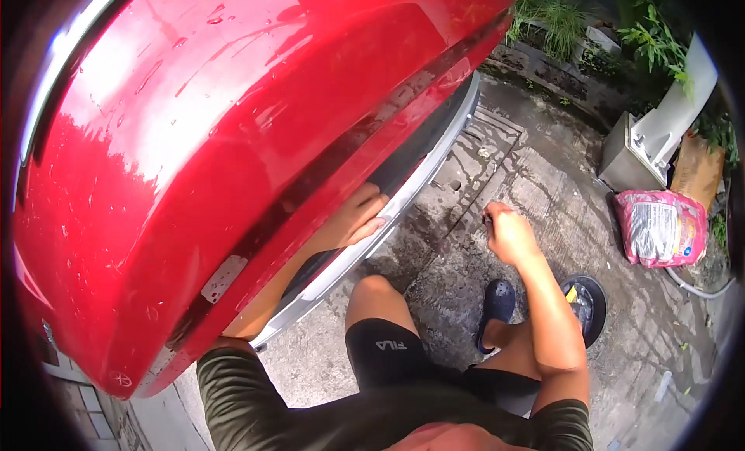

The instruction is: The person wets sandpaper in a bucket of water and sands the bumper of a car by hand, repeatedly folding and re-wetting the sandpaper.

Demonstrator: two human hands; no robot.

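A wet red car body panel [194,125], dotted with droplets, fills the upper left, with a dark strip and silver trim [419,183] along its lower part. My left forearm reaches beneath the red overhang. My left hand [357,218] rests on the dark strip beside the silver trim, fingers slightly bent and apart. My right hand [508,235] is raised right of the trim, fingers curled closed around something small and dark that I cannot make out.
Wet concrete ground [458,241] lies below, with my shoe [497,300]. A dark basin [594,323] with something yellow sits beside my right arm. At right are a pink bag [660,226], brown cardboard [694,171], a pale post [675,117], a hose [694,292] and plants [559,28].
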